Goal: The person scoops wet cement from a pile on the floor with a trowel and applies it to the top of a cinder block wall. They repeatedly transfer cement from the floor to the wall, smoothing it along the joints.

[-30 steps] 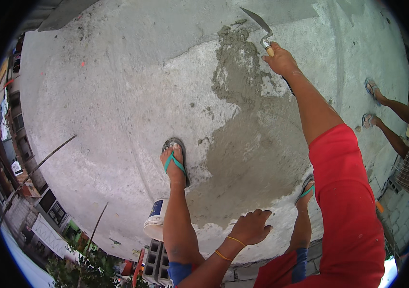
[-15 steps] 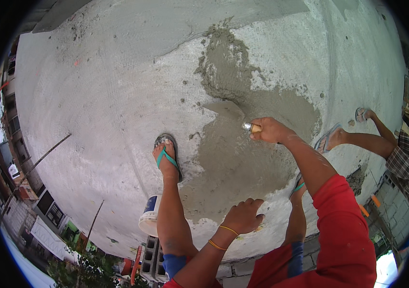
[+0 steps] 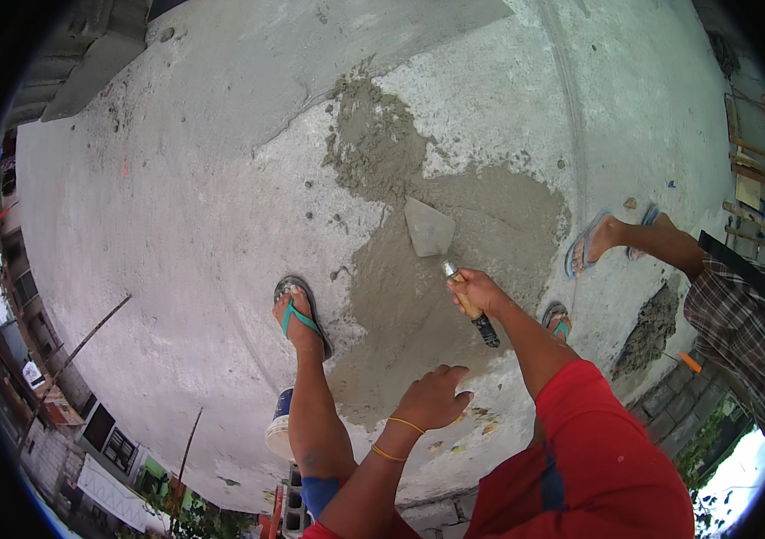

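Observation:
My right hand (image 3: 481, 294) is wrapped round the wooden handle of a trowel (image 3: 429, 228). The trowel's pale, flat blade lies over wet grey mortar (image 3: 418, 287) spread across the floor, just below a rougher heap of mortar (image 3: 373, 135). Lower down, my left hand (image 3: 432, 397) hovers near the mortar's near edge, holding nothing, its thumb and fingers apart. Two yellow bands circle the left wrist. My feet, in sandals with green straps, stand on either side of the mortar patch.
At the right stands another person in blue sandals (image 3: 587, 242) and checked shorts (image 3: 742, 310). A white and blue bucket (image 3: 279, 431) is beside my left leg, near hollow blocks (image 3: 294, 503). More dark mortar (image 3: 647, 328) lies at the right edge. Thin rods (image 3: 77, 346) stick up along the left edge.
The trowel has turned so its blade now lies flatter and more of its handle shows. My right hand has shifted down and left in the picture. The whole view has shifted slightly.

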A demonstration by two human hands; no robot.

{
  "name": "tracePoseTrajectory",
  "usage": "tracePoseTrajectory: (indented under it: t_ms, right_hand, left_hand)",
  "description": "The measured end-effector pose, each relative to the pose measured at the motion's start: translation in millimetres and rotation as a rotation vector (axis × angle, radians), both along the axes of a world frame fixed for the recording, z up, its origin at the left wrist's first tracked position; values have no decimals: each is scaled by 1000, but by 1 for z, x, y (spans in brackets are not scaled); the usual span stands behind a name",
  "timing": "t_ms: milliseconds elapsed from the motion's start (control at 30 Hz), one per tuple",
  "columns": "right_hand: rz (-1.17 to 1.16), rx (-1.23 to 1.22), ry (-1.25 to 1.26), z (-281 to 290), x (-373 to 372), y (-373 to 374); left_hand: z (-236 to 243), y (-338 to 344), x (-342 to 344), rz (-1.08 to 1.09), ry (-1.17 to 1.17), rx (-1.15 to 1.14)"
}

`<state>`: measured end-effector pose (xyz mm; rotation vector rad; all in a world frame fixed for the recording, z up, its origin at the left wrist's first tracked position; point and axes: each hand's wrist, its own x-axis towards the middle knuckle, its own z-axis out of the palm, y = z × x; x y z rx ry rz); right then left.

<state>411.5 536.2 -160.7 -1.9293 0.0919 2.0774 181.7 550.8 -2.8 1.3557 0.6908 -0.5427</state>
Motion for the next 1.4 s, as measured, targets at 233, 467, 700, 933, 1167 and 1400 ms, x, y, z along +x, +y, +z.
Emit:
tracePoseTrajectory:
  t_ms: [233, 467, 700, 933, 1167, 1400]
  right_hand:
    - [401, 153, -488, 87, -28, -64]
    - [332, 322, -778, 160, -15, -6]
    - [401, 211, -527, 158, -6, -62]
    - [364, -19, -258, 225, -14, -78]
    - [315, -42, -162, 248, -34, -53]
    - [478, -176, -147, 271, -29, -40]
  left_hand:
    - [2, 15, -1, -16, 26, 4]
    - [6, 39, 3, 4, -39, 118]
    - [47, 65, -94, 635, 100, 428]
    - [47, -44, -282, 1442, 541, 391]
    - [-26, -204, -337, 2555, 864, -900]
    - [-141, -262, -341, 3208, 425, -912]
